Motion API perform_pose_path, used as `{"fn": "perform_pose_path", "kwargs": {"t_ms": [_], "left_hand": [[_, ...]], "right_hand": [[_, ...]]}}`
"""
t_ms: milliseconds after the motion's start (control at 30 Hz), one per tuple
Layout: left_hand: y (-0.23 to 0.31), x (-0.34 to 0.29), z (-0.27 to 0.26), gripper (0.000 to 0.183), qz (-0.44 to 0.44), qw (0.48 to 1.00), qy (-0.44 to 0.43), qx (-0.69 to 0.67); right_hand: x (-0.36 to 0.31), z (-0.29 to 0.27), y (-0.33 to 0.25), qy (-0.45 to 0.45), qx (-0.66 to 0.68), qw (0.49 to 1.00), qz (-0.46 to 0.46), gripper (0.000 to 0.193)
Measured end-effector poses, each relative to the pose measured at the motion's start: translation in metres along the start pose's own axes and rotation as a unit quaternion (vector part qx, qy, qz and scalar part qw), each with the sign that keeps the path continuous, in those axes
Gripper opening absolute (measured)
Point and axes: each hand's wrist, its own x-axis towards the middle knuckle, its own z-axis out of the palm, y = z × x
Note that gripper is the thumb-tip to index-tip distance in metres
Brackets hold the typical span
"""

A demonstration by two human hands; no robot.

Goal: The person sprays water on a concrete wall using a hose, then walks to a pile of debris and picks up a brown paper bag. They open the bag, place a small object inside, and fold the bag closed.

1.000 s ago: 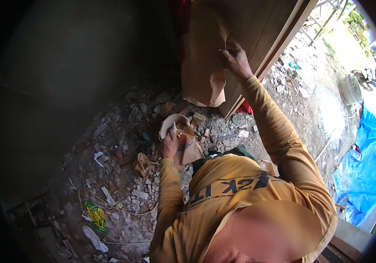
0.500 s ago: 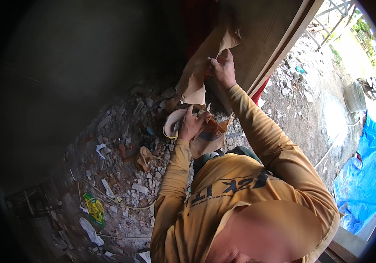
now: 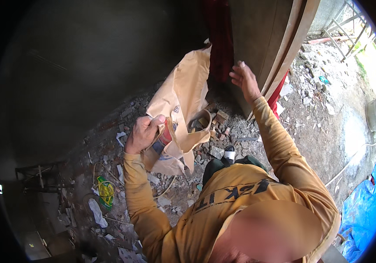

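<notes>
A large torn brown paper sack (image 3: 183, 83), with some red and blue print, hangs crumpled over the rubble in the middle of the head view. My left hand (image 3: 142, 135) is closed on its left edge, thumb uppermost. The sack's upper part stretches away toward the dark wall, while its lower folds hang near my feet. To the right, my right hand (image 3: 245, 82) is raised beside the wooden panel, fingers stretched out and nothing in them. It is apart from the paper. A curved tan strip (image 3: 205, 119) shows at the sack's right side; whether it joins the sack I cannot tell.
Broken rubble (image 3: 223, 131) covers the ground. A wooden panel (image 3: 262, 39) and red cloth (image 3: 219, 44) stand ahead. At left lie a yellow-green packet (image 3: 105, 193) and a white scrap (image 3: 97, 212). A round tub (image 3: 375, 115) and blue tarp (image 3: 367, 197) are far right.
My right hand has let go of the paper and moved right. My left hand has swung left, carrying the sack, which is now spread wider.
</notes>
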Motion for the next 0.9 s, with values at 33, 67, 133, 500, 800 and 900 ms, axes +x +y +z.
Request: {"fn": "perform_pose_path", "kwargs": {"t_ms": [33, 67, 133, 500, 800, 900], "left_hand": [[0.019, -0.007, -0.008, 0.045, -0.007, 1.0, -0.02, 0.01], [0.034, -0.013, -0.012, 0.043, -0.014, 0.999, -0.041, 0.019], [0.052, -0.029, -0.01, 0.039, 0.013, 0.998, -0.055, 0.025], [0.108, -0.108, -0.003, 0.028, -0.028, 0.977, -0.003, 0.212], [0.129, -0.09, 0.053, 0.025, 0.129, 0.915, -0.104, 0.367], [0.119, -0.096, 0.063, 0.017, 0.171, 0.887, -0.131, 0.408]], "right_hand": [[-0.004, 0.0, 0.015, -0.003, -0.021, 0.999, 0.032, 0.083], [-0.006, 0.002, 0.03, -0.076, -0.016, 0.994, 0.078, 0.091], [-0.016, 0.025, 0.05, -0.161, -0.068, 0.978, 0.111, 0.088], [-0.029, -0.018, 0.062, -0.016, -0.077, 0.992, -0.1, 0.048], [-0.116, 0.029, -0.059, -0.321, -0.594, 0.619, -0.401, 0.069], [-0.139, 0.019, -0.023, -0.263, -0.592, 0.693, -0.317, 0.018]]}}
